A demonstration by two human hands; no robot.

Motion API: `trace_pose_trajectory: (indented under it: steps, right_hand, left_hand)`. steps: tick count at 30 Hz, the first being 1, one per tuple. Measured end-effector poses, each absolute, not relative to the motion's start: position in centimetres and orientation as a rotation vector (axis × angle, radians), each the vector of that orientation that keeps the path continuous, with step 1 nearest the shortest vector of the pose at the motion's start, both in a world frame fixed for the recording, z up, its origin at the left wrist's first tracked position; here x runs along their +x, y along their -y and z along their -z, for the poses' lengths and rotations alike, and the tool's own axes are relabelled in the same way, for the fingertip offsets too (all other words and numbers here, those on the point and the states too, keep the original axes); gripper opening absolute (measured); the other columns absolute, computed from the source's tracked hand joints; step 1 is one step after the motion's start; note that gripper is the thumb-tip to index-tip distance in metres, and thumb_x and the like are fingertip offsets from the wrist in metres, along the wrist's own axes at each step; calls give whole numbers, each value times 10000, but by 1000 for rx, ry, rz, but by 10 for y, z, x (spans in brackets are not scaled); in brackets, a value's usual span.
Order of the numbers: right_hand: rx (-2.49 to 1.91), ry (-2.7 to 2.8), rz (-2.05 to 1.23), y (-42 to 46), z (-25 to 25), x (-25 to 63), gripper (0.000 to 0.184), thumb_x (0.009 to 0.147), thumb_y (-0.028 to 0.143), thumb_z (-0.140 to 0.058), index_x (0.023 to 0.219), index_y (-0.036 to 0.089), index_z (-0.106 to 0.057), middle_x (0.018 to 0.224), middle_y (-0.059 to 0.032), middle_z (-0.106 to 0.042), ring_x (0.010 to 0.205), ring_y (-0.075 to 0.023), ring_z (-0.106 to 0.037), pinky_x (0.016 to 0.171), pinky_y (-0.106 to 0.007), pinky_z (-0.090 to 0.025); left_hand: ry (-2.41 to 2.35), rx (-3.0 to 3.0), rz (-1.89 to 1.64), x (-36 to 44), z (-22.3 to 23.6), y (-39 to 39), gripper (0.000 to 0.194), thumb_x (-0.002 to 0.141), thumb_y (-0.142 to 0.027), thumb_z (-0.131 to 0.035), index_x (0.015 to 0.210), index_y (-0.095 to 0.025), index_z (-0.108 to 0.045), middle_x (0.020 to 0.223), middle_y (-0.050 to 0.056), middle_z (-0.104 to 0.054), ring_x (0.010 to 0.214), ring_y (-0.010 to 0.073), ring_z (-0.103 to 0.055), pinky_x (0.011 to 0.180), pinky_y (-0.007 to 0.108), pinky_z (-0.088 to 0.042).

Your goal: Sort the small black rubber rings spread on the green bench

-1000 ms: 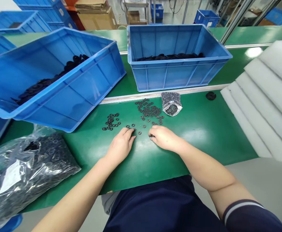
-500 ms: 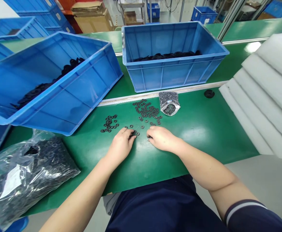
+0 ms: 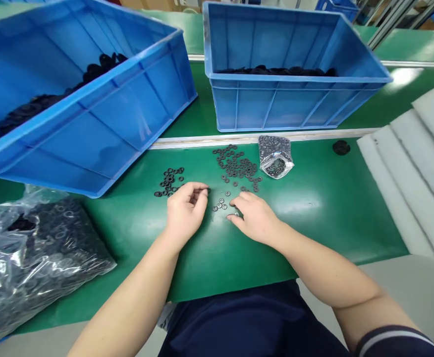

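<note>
While small rings lie flat between the hands, holes facing up, the left hand has thumb and forefinger nearly meeting and the right hand is loosely curled; I can't tell what either grips. Under them shines a green tabletop, blue bins behind.

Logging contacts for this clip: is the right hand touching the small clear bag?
Apart. The head view shows a strip of green tabletop between the right hand and the small clear bag, which lies farther back.
</note>
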State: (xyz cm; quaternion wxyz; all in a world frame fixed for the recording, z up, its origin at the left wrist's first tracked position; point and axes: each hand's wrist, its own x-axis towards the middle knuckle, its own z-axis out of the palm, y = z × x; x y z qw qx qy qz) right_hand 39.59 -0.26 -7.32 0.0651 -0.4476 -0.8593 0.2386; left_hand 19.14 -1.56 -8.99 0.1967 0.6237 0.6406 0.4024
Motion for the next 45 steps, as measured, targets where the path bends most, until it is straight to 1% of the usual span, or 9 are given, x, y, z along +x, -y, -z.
trace_pose_trajectory:
  steps: [9,14,18,21,24,26,30,37,45]
  right_hand:
    - [-1244,2494,-589,1,90,386,199,920,304,-703,1053,156,-703,1009,-118,-674,963,-269,-614,924,-459,-510]
    - [-1196,2536,-551,-2,92,382,152,980,254,-593,1001,154,-705,959,-115,-679,906,-254,-623,868,-440,-521]
    - [-1101,2446,-539,-1,88,384,125,974,239,-598,980,158,-694,929,-103,-681,872,-236,-633,831,-409,-536]
    - [-983,2294,-549,5,80,385,107,970,243,-614,1009,177,-688,938,-87,-688,874,-211,-646,803,-371,-552]
    - [-895,2211,-560,12,72,384,109,975,248,-616,1047,200,-683,945,-70,-705,868,-188,-662,791,-347,-566]
    - [-865,2176,-574,15,69,383,105,974,244,-624,1049,200,-684,931,-62,-714,846,-174,-671,776,-329,-574]
    - [-885,2108,-659,17,69,383,106,973,251,-636,1046,205,-696,927,-51,-725,809,-153,-683,752,-301,-585]
    - [-870,2016,-647,21,74,379,108,970,246,-650,1039,198,-718,915,-58,-737,822,-160,-697,765,-310,-591]
    - [-921,1959,-683,25,75,375,133,974,279,-643,1049,226,-739,919,-49,-741,832,-165,-706,781,-321,-602]
  left_hand:
    - [-1822,1557,-1210,178,99,29,139,895,-274,-605,950,-180,-692,771,12,-708,631,126,-643,652,259,-500]
    - [-1773,1561,-1203,184,90,36,128,903,-258,-610,955,-181,-697,782,13,-707,632,121,-626,650,258,-486]
    - [-1631,1444,-1129,190,81,41,148,911,-292,-604,915,-175,-695,758,16,-690,632,121,-604,641,255,-472]
    - [-1396,1164,-1001,193,75,42,241,932,-384,-589,876,-164,-671,686,4,-635,534,96,-511,522,230,-406]
    - [-1141,954,-896,194,72,43,314,926,-465,-619,847,-162,-642,548,-49,-493,451,69,-378,442,207,-296]
    - [-1031,881,-880,194,72,42,323,904,-474,-666,838,-160,-634,536,-58,-470,457,62,-366,451,199,-287]
    - [-968,782,-901,195,78,43,335,869,-472,-727,826,-156,-627,609,-36,-535,485,50,-374,476,195,-288]
    - [-936,685,-973,201,86,47,374,836,-504,-762,839,-168,-597,533,-70,-456,488,58,-353,495,195,-263]
    - [-933,702,-1018,203,86,48,382,843,-521,-746,836,-180,-574,558,-60,-482,514,81,-383,528,220,-297]
